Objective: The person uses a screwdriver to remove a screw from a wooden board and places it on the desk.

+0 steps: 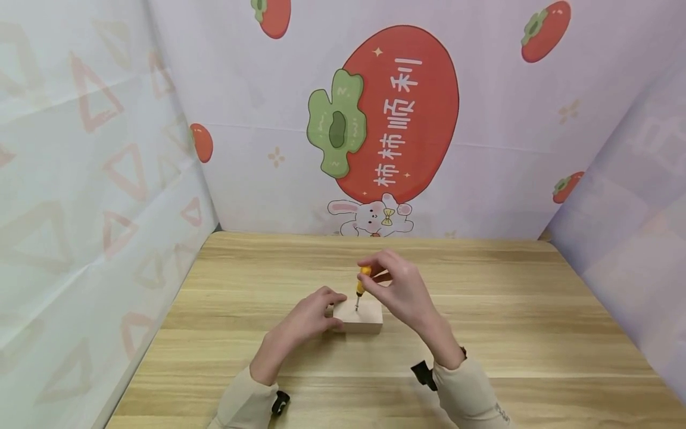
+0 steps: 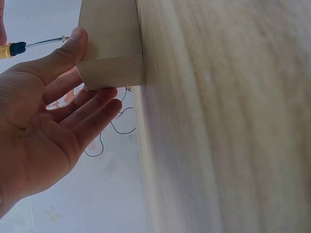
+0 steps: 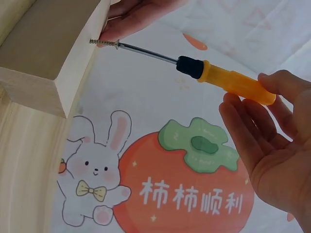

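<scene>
A pale wooden block [image 1: 361, 326] lies on the table. My left hand [image 1: 308, 316] grips its left end, thumb on the near side and fingers at the far side. In the right wrist view a screw [image 3: 104, 43] stands in the block's top face, most of its thread showing. The tip of a screwdriver [image 3: 238, 83] with a yellow handle and black collar meets the screw head. My right hand [image 1: 402, 289] pinches the end of that handle between thumb and fingers from above, the shaft nearly upright over the block.
The wood-grain table [image 1: 509, 333] spreads out around the block. Behind it hangs a white cloth backdrop [image 1: 257, 179] printed with persimmons and a rabbit. Patterned cloth sides [image 1: 64, 238] stand at left and right. Dark straps sit at both wrists.
</scene>
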The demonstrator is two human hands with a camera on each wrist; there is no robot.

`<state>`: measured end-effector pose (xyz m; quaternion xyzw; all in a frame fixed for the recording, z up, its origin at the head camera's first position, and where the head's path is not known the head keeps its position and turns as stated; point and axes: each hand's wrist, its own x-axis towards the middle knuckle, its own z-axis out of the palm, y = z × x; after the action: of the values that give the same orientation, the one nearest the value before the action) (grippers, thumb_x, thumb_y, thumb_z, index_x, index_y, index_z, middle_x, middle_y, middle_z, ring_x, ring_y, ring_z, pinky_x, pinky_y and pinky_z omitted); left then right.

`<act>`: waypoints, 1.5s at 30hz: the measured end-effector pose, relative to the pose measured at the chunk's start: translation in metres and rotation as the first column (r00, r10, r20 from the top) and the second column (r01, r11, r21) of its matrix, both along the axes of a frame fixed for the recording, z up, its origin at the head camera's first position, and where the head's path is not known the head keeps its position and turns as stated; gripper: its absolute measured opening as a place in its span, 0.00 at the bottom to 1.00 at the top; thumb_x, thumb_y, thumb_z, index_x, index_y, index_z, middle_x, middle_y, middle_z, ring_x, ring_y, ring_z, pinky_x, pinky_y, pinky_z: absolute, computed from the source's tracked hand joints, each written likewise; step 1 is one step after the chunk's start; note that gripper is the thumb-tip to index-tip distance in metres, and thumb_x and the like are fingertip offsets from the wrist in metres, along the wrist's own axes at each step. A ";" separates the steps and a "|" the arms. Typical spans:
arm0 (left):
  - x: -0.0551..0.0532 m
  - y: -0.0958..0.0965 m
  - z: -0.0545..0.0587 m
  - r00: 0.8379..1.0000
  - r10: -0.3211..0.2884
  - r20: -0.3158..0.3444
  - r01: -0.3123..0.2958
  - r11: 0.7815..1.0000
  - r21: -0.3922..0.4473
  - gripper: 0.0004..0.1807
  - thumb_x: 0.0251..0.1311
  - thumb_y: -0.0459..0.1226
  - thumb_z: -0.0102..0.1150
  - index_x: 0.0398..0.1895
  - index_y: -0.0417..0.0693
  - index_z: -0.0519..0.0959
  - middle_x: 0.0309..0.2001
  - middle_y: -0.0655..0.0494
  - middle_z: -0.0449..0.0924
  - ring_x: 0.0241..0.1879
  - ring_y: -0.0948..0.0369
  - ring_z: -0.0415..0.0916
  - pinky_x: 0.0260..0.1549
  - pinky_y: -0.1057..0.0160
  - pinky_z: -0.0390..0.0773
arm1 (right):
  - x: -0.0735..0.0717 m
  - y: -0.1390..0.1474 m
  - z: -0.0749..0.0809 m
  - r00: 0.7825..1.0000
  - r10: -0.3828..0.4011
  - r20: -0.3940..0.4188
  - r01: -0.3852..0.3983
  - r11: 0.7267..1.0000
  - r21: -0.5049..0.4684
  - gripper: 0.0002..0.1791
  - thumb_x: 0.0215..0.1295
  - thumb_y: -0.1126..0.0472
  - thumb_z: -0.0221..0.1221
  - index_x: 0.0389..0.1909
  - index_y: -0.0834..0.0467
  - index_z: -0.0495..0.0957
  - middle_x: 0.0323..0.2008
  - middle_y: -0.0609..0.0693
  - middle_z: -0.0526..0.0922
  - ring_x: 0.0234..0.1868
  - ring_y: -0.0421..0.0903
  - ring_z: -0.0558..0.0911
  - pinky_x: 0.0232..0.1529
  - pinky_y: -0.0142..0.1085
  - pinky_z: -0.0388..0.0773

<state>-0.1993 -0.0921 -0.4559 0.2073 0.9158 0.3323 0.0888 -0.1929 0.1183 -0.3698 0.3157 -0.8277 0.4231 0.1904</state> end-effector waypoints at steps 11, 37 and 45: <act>0.000 0.000 0.002 1.000 0.012 0.015 -0.012 1.000 0.003 0.29 0.57 0.41 0.71 0.62 0.45 0.78 0.54 0.49 0.77 0.52 0.54 0.76 0.54 0.51 0.77 | -0.002 0.009 0.002 0.992 0.093 0.089 -0.093 0.996 -0.001 0.18 0.59 0.68 0.68 0.51 0.58 0.80 0.36 0.48 0.85 0.37 0.44 0.87 0.35 0.33 0.84; 0.001 0.001 0.001 1.000 0.004 0.025 -0.004 1.000 -0.008 0.29 0.57 0.41 0.71 0.62 0.44 0.77 0.54 0.50 0.77 0.52 0.54 0.76 0.53 0.51 0.77 | -0.003 0.000 -0.007 0.992 0.067 0.109 -0.055 0.992 -0.110 0.10 0.58 0.62 0.71 0.40 0.56 0.84 0.37 0.47 0.86 0.36 0.39 0.85 0.33 0.35 0.85; 0.001 0.001 0.001 1.000 0.004 0.019 -0.004 1.000 -0.005 0.29 0.57 0.41 0.71 0.62 0.44 0.77 0.54 0.50 0.77 0.52 0.55 0.76 0.54 0.51 0.77 | -0.001 -0.001 -0.005 0.998 0.036 0.049 -0.032 0.996 -0.080 0.09 0.58 0.63 0.70 0.40 0.56 0.84 0.36 0.48 0.84 0.35 0.42 0.85 0.33 0.34 0.85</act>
<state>-0.1984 -0.0913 -0.4546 0.2021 0.9162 0.3321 0.0973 -0.1940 0.1169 -0.3748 0.3113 -0.8094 0.4662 0.1748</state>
